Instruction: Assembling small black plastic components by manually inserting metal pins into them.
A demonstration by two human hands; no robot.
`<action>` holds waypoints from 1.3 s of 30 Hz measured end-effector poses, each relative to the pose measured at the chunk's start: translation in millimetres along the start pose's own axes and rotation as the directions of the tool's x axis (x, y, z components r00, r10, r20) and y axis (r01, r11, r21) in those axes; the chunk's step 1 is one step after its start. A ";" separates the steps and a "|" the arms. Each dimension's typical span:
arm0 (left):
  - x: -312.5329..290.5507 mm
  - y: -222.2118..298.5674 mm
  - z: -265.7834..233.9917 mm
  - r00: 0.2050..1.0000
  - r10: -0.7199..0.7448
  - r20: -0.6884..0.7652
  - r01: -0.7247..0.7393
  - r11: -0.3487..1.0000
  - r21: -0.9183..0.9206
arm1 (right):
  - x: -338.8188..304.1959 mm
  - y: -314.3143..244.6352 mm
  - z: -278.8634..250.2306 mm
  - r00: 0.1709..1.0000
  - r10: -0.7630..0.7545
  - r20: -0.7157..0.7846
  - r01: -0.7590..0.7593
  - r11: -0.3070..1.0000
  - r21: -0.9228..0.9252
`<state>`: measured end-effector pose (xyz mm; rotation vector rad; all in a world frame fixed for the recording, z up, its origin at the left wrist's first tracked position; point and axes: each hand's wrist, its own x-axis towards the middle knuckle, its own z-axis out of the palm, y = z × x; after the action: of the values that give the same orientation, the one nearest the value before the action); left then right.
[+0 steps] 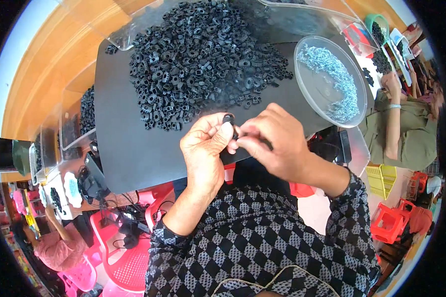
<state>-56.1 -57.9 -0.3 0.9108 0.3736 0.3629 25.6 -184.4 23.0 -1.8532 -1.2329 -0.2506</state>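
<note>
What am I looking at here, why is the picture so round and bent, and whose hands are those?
There is no machine here. The one picture comes from a wide fisheye camera worn on a person's head, looking down at their own hands, so straight edges curve near the rim. The left hand and the right hand meet over a black mat. The left fingers pinch a small black plastic part, and the right hand touches it too. Behind them lies a big pile of black parts. To the right is a clear round dish holding small silvery pieces; what they are is too small to tell. The checked sleeves are the person's own. Other people sit at the picture's edges.
</note>
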 end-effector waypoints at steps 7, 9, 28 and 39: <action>-1.8 -2.1 4.0 0.988 0.050 -0.144 -0.052 0.999 -0.010 | -5.5 -1.1 17.0 0.985 -0.171 -0.036 0.161 0.969 -0.190; -3.8 -2.5 3.6 0.988 0.091 -0.125 -0.095 0.995 -0.029 | -4.5 -3.1 15.2 0.990 -0.132 -0.044 0.124 0.979 -0.160; -11.2 -12.8 3.1 0.710 0.705 0.005 -0.594 0.594 0.542 | -4.4 -25.0 27.7 0.792 0.591 0.152 -0.514 0.514 0.687; -11.8 -10.8 0.0 0.774 0.631 0.056 -0.549 0.625 0.555 | -11.3 -15.8 29.9 0.813 0.561 0.154 -0.458 0.454 0.764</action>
<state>-64.9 -69.4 -7.2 1.5891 0.3011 0.9815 -1.3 -167.3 7.1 -1.2879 -0.4707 0.4639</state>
